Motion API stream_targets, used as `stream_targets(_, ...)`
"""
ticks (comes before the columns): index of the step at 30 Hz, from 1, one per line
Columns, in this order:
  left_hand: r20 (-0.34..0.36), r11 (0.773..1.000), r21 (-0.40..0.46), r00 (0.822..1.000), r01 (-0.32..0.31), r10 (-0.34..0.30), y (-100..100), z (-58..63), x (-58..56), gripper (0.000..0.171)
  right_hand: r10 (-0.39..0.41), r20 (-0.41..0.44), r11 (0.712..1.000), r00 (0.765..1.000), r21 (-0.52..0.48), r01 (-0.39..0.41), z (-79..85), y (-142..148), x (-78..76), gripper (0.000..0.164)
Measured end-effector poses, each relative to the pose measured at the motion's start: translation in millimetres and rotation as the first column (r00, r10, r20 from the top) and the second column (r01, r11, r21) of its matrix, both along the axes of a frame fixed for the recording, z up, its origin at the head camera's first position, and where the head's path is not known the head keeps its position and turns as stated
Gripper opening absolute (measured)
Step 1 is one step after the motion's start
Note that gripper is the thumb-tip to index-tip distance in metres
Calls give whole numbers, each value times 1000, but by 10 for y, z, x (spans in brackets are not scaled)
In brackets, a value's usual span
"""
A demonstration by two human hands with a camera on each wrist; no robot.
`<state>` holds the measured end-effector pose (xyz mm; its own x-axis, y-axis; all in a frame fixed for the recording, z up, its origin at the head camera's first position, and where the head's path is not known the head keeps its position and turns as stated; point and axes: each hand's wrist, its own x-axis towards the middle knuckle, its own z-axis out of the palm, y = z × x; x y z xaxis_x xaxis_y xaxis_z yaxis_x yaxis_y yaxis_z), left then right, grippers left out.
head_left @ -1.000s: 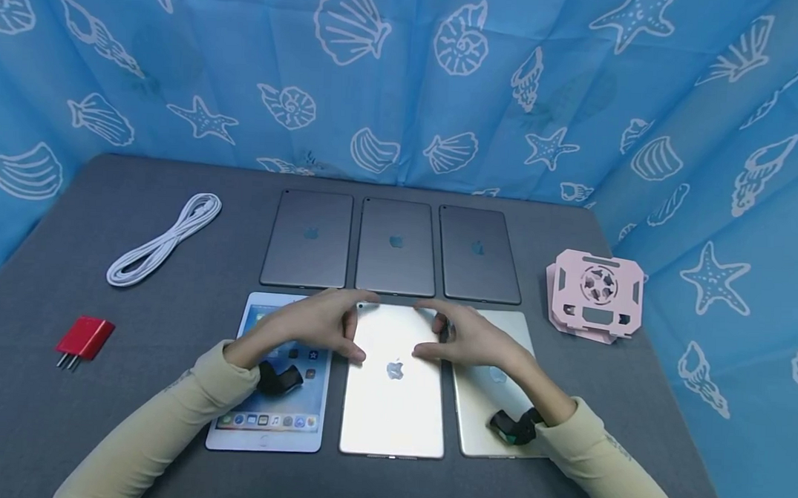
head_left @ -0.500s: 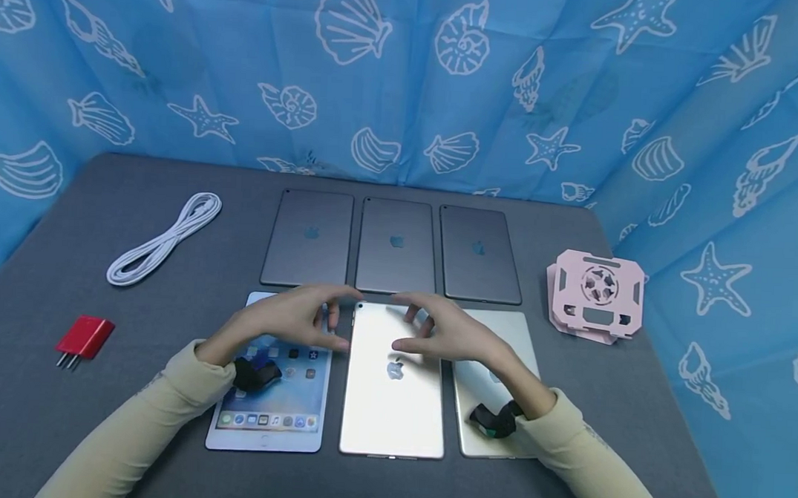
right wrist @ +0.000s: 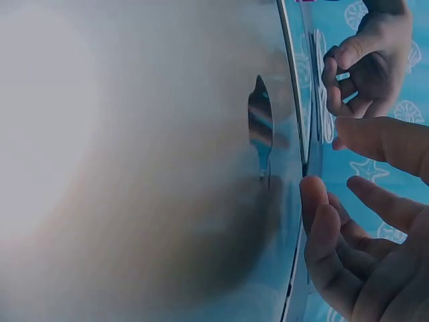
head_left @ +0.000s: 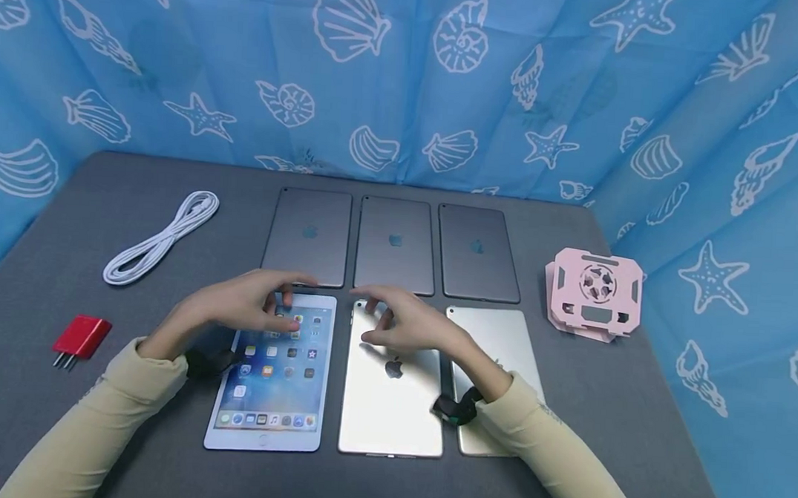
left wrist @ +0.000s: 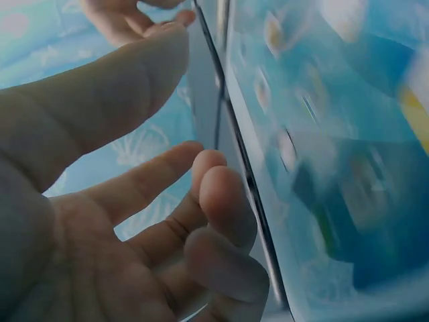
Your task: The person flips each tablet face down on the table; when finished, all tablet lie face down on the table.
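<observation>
My left hand [head_left: 241, 301] hovers over the top left of a white tablet [head_left: 273, 399], which lies face up with its screen lit and app icons showing. Its fingers are loosely curved around nothing. To the right, my right hand [head_left: 411, 322] is over the upper part of a silver tablet [head_left: 391, 423], face down with its logo visible; thumb and fingers are spread apart, holding nothing. A second pale tablet [head_left: 498, 339] lies face down, partly covered by the right forearm. In the right wrist view, the silver back [right wrist: 134, 134] fills the left side beside the fingers.
Behind the front row, three dark grey tablets [head_left: 395, 241] lie face down side by side. A coiled white cable [head_left: 161, 240] and a red charger plug [head_left: 83, 336] are at left. A pink folding stand [head_left: 596, 289] sits at right. A blue seashell curtain [head_left: 406, 78] borders the table.
Both hands have moved left: the left from the silver tablet's edge to over the lit tablet, the right from the silver tablet's right side to its upper left. The tablets have stayed put.
</observation>
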<state>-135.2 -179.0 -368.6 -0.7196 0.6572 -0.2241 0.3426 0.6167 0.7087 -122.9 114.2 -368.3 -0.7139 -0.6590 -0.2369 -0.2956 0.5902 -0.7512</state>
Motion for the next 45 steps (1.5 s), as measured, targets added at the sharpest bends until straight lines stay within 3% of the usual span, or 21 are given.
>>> stream_targets(11,-15,993,-98,998,-58,57,-403,-29,-40,76,37,-15,999,999,23,-36,-18,-225,-60,70)
stream_targets(17,16,986,-143,996,-87,90,-524,-55,-26,84,63,-112,991,992,128,-49,-45,-298,-88,72)
stream_targets(24,76,984,-157,993,-80,93,-585,-85,-18,96,59,-116,981,992,192,-36,-62,-400,-93,79)
stream_targets(30,108,990,-127,991,-65,79,-611,-94,-6,95,58,-106,965,993,260,-29,-73,-463,-123,83)
stream_targets(45,25,980,-175,995,-91,97,-579,-191,109,116,26,-133,952,991,305,16,-100,-557,-136,88)
